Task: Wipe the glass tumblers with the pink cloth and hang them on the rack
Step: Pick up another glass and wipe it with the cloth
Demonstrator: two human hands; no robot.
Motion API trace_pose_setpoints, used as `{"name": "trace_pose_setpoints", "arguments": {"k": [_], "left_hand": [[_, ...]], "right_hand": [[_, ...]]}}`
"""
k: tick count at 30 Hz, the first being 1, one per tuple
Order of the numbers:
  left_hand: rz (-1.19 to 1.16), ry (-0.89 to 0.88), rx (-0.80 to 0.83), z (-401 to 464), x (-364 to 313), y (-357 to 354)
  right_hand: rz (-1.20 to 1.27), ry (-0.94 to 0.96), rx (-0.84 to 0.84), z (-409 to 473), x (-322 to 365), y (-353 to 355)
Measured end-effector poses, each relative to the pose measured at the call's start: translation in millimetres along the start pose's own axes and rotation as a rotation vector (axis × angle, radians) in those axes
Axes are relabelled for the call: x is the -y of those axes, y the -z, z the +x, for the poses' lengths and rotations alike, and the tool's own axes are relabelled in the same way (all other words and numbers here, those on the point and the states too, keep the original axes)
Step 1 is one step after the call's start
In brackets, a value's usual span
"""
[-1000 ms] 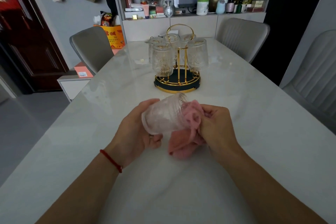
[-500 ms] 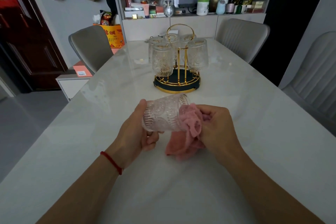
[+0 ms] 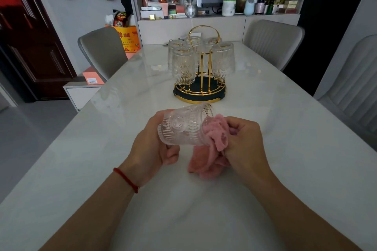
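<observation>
My left hand (image 3: 152, 144) grips an embossed glass tumbler (image 3: 183, 128) lying on its side above the table, its open mouth turned to the right and away. My right hand (image 3: 243, 138) grips the pink cloth (image 3: 212, 149) bunched against the tumbler's rim, with the rest of the cloth hanging down to the tabletop. Beyond them stands the gold rack (image 3: 201, 89) with a dark round base and a ring handle. Several tumblers (image 3: 183, 65) hang upside down on its pegs.
The white marble table (image 3: 285, 128) runs away from me. Grey chairs stand at the far left (image 3: 102, 51), far right (image 3: 271, 40) and right side (image 3: 350, 91). A cluttered shelf (image 3: 220, 6) lines the back wall. A dark red door (image 3: 30, 36) is at left.
The tumbler has been turned in my left hand, so its base no longer faces me and its patterned side shows. My right hand has kept the cloth at the rim.
</observation>
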State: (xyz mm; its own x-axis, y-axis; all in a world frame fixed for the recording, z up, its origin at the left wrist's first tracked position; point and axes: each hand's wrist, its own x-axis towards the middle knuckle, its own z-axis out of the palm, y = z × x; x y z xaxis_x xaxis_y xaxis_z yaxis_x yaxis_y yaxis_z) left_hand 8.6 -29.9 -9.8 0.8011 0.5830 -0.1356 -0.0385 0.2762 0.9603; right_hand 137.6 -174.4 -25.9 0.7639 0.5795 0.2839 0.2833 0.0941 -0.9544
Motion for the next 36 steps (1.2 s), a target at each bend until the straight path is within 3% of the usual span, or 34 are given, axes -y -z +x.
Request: {"name": "trace_pose_setpoints", "arguments": {"k": [3, 7, 10, 13, 18, 21, 24, 27, 31, 36], "left_hand": [[0.176, -0.028, -0.078, 0, -1, 5], [0.355, 0.233, 0.051, -1, -6, 19], [0.148, 0.240, 0.153, -3, -8, 19], [-0.019, 0.160, 0.182, -3, -8, 13], [0.167, 0.198, 0.055, -3, -8, 16], [0.236, 0.300, 0.140, -5, -11, 22], [0.181, 0.321, 0.180, -7, -11, 20], [-0.007, 0.238, 0.166, -7, -15, 13], [-0.145, 0.075, 0.042, -4, -14, 13], [0.068, -0.307, -0.125, -5, -21, 24]], "right_hand": [[-0.053, 0.146, 0.083, -3, 4, -2], [-0.065, 0.173, 0.161, -10, 6, -2], [-0.191, 0.217, 0.016, -5, 3, -2], [-0.155, 0.142, -0.059, 1, -1, -1], [-0.201, 0.194, 0.062, 0, 1, 5], [-0.035, 0.180, 0.166, -3, 8, 10], [0.177, 0.165, 0.099, -9, 14, 5], [0.263, 0.191, -0.033, -11, 18, 0], [0.235, 0.191, -0.028, -3, 15, 0], [0.177, 0.164, -0.085, 8, 19, 17]]}}
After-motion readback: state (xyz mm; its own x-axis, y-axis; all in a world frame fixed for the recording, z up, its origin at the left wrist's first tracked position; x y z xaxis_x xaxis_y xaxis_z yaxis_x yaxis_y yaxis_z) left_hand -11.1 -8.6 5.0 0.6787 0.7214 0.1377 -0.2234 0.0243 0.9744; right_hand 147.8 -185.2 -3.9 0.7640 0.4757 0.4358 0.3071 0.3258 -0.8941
